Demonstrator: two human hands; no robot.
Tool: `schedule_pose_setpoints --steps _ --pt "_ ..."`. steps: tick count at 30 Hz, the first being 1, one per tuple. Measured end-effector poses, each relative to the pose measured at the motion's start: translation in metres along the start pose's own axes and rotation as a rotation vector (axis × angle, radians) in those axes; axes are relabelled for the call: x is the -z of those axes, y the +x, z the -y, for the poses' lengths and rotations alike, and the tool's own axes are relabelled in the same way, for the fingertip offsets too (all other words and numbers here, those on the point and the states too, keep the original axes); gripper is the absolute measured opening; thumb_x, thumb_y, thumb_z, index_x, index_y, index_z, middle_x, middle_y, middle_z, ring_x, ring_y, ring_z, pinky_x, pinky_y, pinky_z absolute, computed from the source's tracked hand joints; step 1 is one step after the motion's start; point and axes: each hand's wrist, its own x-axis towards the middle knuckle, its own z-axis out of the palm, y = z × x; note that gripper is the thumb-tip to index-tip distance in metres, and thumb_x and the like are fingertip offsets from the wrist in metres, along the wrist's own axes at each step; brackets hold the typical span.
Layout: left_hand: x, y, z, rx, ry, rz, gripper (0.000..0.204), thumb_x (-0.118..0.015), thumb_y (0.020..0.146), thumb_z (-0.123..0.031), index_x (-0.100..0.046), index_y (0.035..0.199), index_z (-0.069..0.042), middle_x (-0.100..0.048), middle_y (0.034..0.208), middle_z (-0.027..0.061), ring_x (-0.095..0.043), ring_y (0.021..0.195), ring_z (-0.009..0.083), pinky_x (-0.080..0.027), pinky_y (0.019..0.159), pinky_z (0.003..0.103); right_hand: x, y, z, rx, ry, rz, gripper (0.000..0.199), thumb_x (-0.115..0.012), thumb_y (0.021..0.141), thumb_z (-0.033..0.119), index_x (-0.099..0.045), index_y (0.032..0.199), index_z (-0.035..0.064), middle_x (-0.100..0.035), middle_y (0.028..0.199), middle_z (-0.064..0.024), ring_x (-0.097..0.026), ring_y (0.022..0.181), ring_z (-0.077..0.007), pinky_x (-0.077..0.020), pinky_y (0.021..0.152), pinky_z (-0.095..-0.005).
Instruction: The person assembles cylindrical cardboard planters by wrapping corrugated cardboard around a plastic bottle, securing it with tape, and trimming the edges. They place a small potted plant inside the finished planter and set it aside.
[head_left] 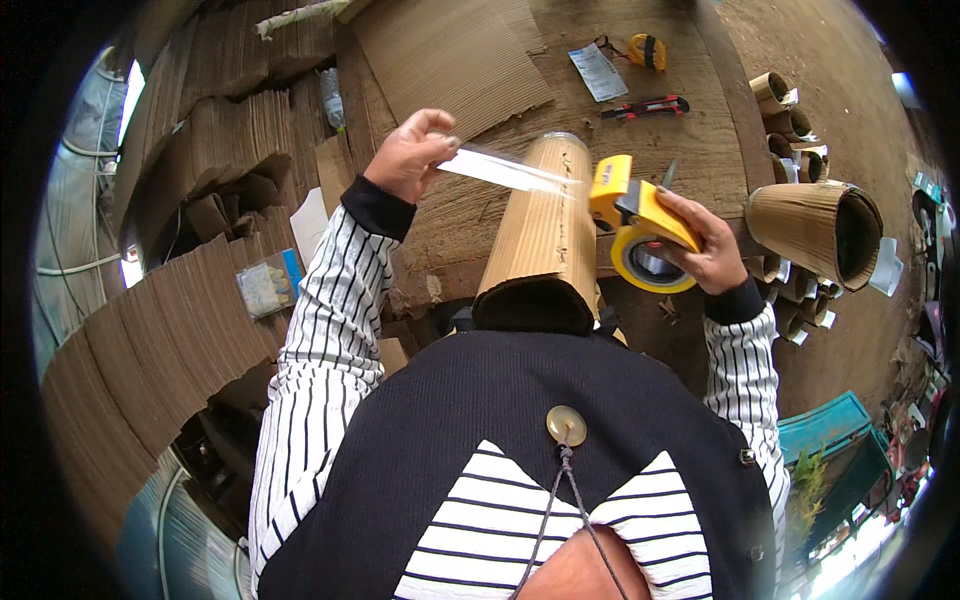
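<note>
A brown corrugated cardboard tube (pixel 535 225) lies lengthwise on the wooden table, its open end toward my body. My right hand (pixel 712 245) grips a yellow tape dispenser (pixel 625 190) just right of the tube, with a tape roll (pixel 655 262) on it. From the dispenser a strip of clear tape (pixel 505 172) stretches leftward across and above the tube. My left hand (pixel 412 155) pinches the strip's free end, left of the tube's far half. Whether the tape touches the cardboard I cannot tell.
Flat corrugated sheets (pixel 450 60) lie at the table's far left; stacks of cardboard (pixel 160 330) fill the left side. A red-black utility knife (pixel 645 108), a yellow tape measure (pixel 648 52) and a paper slip (pixel 597 73) lie at the back. Finished-looking tubes (pixel 815 230) stand at the right.
</note>
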Motion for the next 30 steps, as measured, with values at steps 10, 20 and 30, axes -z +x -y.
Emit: schedule_pose_setpoints --steps 10,20,30 --pt "0.011 -0.058 0.186 0.513 -0.232 -0.050 0.011 -0.062 0.089 -0.008 -0.056 0.098 -0.006 -0.056 0.077 0.0004 -0.056 0.065 0.0123 -0.050 0.063 0.029 -0.011 0.003 -0.015 -0.160 0.156 0.173 0.070 -0.058 0.068 -0.007 -0.048 0.137 0.0004 -0.048 0.142 -0.0142 -0.047 0.129 -0.0221 -0.0335 0.111 -0.0329" --pt "0.029 -0.079 0.184 -0.138 0.419 -0.018 0.029 -0.052 0.098 -0.020 -0.051 0.123 -0.003 -0.060 0.106 0.0050 -0.059 0.092 0.0121 -0.050 0.080 0.029 -0.015 0.047 0.016 -0.111 -0.218 0.289 0.063 -0.062 0.074 -0.006 -0.054 0.135 0.0090 -0.059 0.130 -0.0097 -0.060 0.111 -0.0181 -0.0491 0.095 -0.0294" --pt "-0.070 -0.116 0.031 -0.466 1.818 0.192 0.047 -0.064 0.078 -0.016 -0.054 0.120 0.004 -0.064 0.075 0.0149 -0.067 0.067 0.0291 -0.054 0.057 0.037 -0.033 0.063 0.042 -0.097 -0.525 0.376 0.058 -0.073 0.075 0.011 -0.058 0.131 0.0131 -0.064 0.121 -0.0145 -0.066 0.102 -0.0238 -0.0519 0.090 -0.0344"
